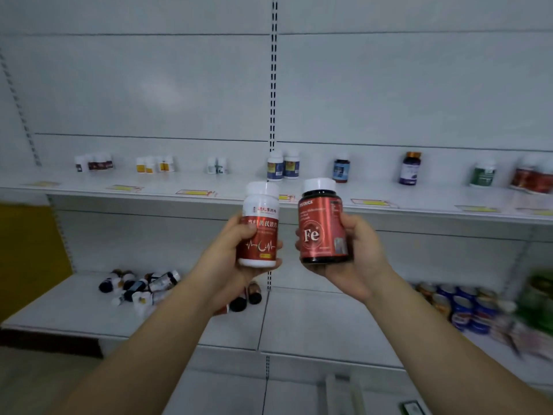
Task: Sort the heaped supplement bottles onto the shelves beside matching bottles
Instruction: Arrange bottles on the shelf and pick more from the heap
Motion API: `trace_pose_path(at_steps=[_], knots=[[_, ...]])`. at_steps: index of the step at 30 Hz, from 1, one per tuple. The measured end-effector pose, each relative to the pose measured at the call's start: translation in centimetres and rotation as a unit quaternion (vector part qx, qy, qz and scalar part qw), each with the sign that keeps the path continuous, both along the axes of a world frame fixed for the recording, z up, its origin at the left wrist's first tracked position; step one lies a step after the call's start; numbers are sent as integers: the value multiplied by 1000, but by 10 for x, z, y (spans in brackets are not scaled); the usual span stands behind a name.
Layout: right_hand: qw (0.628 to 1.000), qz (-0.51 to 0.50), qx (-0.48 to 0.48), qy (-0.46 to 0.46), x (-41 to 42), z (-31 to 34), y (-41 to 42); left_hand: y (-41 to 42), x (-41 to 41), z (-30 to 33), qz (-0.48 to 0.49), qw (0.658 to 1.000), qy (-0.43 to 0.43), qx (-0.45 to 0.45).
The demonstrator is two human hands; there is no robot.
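Gripping a white red-labelled bottle (261, 229) in the left hand (236, 250) and a dark "Fe" bottle (323, 226) in the right hand (356, 253), both just below the upper shelf (299, 202), the person seems mid-sort, next needing each label's match, perhaps the red bottles (532, 178) at its far right.

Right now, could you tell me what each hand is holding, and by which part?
The left hand grips the white bottle around its body. The right hand grips the dark bottle around its body.
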State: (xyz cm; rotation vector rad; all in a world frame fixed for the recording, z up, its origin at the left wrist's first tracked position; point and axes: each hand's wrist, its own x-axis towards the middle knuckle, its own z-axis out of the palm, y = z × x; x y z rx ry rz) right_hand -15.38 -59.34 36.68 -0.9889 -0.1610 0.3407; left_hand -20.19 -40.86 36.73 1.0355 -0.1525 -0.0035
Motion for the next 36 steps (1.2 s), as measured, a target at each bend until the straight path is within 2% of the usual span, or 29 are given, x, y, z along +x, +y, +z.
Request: trace_pose_path(at_steps=[3, 8, 11, 16, 21, 28, 36], knots=[[1000, 13, 2, -10, -2, 2, -23, -21, 1, 2, 5, 1000, 0, -8], [996, 29, -11, -78, -6, 4, -41, -41, 1, 2, -7, 1000, -16, 3], [994, 3, -33, -105, -4, 10, -43, -39, 0, 1, -17, 999, -22, 22], [995, -44, -40, -74, 2, 15, -33, -20, 6, 7, -36, 999, -7, 19], [990, -50, -70, -109, 0, 27, -24, -15, 21, 18, -51, 994, -40, 86], [958, -238, -84, -134, -13, 35, -65, -65, 50, 24, -134, 982, -72, 116], [910, -378, -132, -108, -65, 41, -211, -211, 50, 25, -271, 954, -83, 98]])
